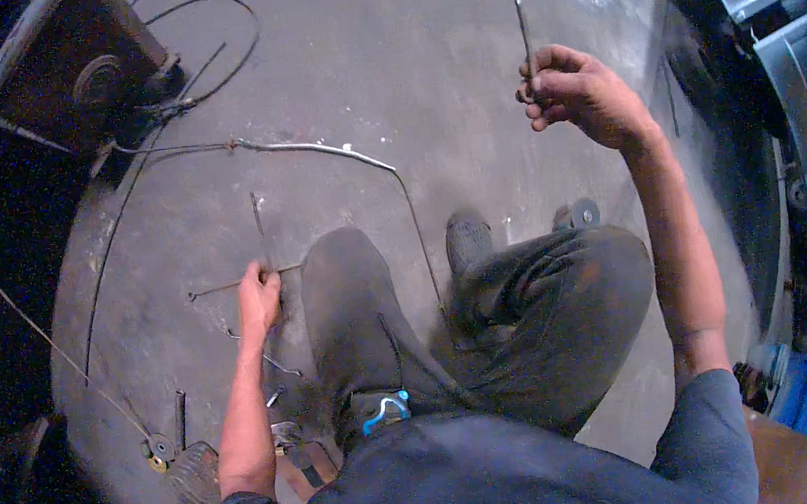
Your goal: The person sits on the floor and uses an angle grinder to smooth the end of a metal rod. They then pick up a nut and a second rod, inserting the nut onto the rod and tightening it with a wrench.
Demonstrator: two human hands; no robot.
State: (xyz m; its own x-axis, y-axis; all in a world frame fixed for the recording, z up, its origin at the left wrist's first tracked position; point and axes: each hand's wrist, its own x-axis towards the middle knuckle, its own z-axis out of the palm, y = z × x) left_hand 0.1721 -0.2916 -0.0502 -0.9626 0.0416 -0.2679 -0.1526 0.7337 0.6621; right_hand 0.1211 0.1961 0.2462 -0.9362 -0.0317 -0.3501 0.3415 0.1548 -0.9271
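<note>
Dark rod (pixel 524 31) is projecting from pinching right hand (pixel 565 88), likely freeing its length. Left hand (pixel 259 295) is overlapping crossed rods (pixel 218 290); cannot tell grip.

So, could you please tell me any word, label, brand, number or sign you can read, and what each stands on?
None can be read.
Rod in the right hand: no lettering visible.
Dark round disc by the right knee: any marking too small to read.
Blue object at lower right: too blurred for any print.
</note>
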